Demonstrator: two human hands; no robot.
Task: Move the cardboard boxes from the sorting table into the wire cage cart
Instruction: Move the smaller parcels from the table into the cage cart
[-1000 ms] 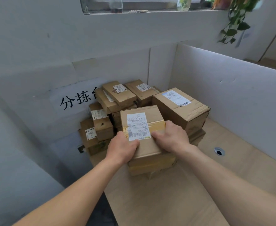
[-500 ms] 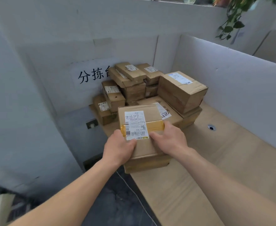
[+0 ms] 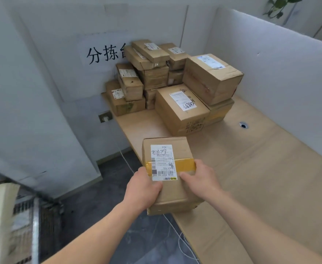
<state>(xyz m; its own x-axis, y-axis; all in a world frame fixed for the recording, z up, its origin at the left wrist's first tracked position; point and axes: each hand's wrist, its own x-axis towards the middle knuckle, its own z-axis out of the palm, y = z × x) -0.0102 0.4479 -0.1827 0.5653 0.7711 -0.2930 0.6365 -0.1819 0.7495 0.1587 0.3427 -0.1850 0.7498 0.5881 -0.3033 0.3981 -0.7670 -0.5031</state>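
I hold a cardboard box (image 3: pixel 177 151) with a white shipping label and a band of yellow tape, lifted over the sorting table's left edge. My left hand (image 3: pixel 142 189) grips its near left side and my right hand (image 3: pixel 201 180) grips its near right side. A pile of several cardboard boxes (image 3: pixel 181 103) stays at the table's far left corner, stacked against the wall. Part of the wire cage cart (image 3: pixel 23 221) shows at the lower left, with a cardboard sheet leaning in it.
The sorting table (image 3: pixel 261 178) has a wooden top with a cable hole (image 3: pixel 243 125) and white partition walls (image 3: pixel 280 73) behind and right. A sign with black characters (image 3: pixel 104 54) hangs on the back wall. A white cable (image 3: pixel 177 233) trails over the dark floor (image 3: pixel 106 216).
The labelled box has come off the pile and travelled toward me and left, past the table edge. My view has pulled back, revealing the floor and the cart at lower left.
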